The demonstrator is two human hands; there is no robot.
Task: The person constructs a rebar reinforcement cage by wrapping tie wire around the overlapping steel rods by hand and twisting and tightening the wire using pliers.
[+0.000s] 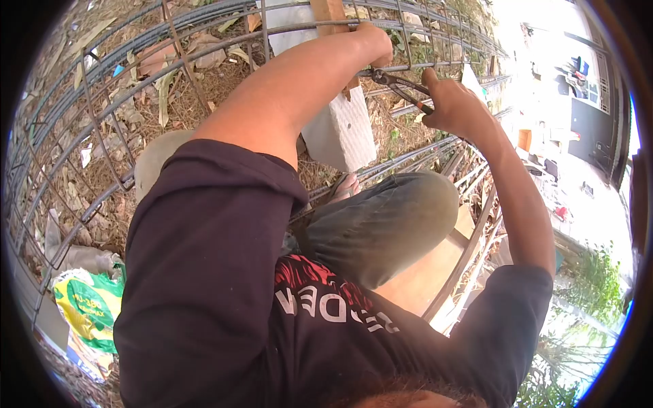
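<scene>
My right hand (pixel 452 105) is closed on the handles of dark metal pincers (pixel 403 87). Their jaws point left, at a crossing of the steel bar mesh (pixel 299 27). Just above the jaws is my left hand (pixel 374 44), closed in a fist against the mesh; its fingers are mostly turned away, and what they hold cannot be made out. Beneath the mesh and the hands lie a whitish block (pixel 348 129) with a ragged notch and a brown wooden piece (pixel 329 13).
Long steel bars cross the dry, leaf-covered ground (pixel 180 95). My bent knee (pixel 408 204) is close below the block. A green and yellow bag (pixel 88 306) lies at the lower left. Wooden boards (pixel 425 272) are beside my leg, with a bright building area at the right.
</scene>
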